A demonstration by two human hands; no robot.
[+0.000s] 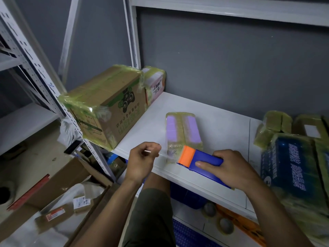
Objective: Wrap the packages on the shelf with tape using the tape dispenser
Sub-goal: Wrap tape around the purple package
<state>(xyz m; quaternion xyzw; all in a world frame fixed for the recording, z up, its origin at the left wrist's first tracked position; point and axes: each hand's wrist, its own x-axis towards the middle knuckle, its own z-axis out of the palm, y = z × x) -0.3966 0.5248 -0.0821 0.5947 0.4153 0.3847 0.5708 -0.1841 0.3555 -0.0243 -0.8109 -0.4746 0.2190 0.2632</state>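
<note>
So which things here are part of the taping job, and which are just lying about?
Part of the job:
- tape dispenser, held by the right hand
- tape end, pinched by the left hand
- purple package on the shelf
- brown box
- blue box

Lying about:
- flattened cardboard on the floor
- tape rolls below the shelf

You see green Chinese print on the brown carton [110, 104] and white Chinese lettering on the blue box [288, 164]; neither reads clearly.

Flattened cardboard boxes [58, 180] lie on the floor [32, 163].
</note>
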